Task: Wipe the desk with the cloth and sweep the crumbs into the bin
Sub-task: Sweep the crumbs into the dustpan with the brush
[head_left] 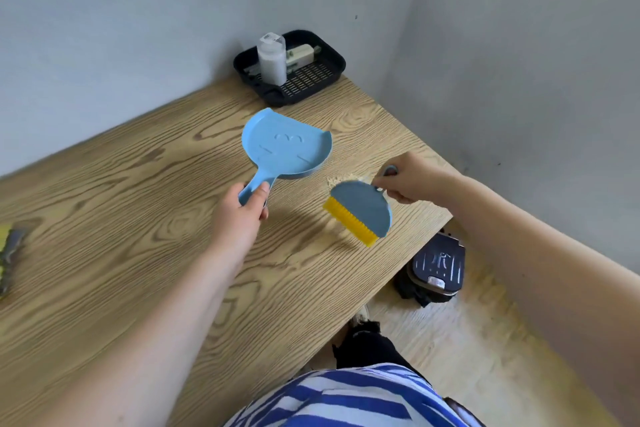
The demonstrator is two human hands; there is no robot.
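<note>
Wood-grain desk (pixel 145 218) runs diagonally, lower left to upper centre of frame. Its right edge cuts from the corner near the wall down toward bottom centre. Grey walls close off the far side and the right.

Broad bare desk surface across left and centre of frame. Only clutter: black slotted tray (pixel 290 68) at the far corner against the wall, with a clear bottle (pixel 272 59) standing in it; a yellow-grey cloth (pixel 8 246) at the left frame edge, mostly cut off.

Left hand (pixel 242 215), centre frame: fingers wrapped closed around the handle of the light blue dustpan (pixel 285 146), thumb on top. Pan is lifted and tilted, its inside facing the camera.

Right hand (pixel 412 177), right of centre: fingers pinched shut on the small handle of the hand brush (pixel 362 208). Blue half-round body, yellow bristles pointing lower left, held clear of the desk with a shadow under it.

Crumbs (pixel 341 180): small pale pile on the desk between pan and brush, just above the brush body, close to the desk's right edge. Just left of the right-hand fingers, not touching them; well right of the left hand.

Dark bin (pixel 434 267) sits on the floor past the right desk edge, lid on, below the brush in frame. Light wood floor (pixel 485 340) around it looks open.
</note>
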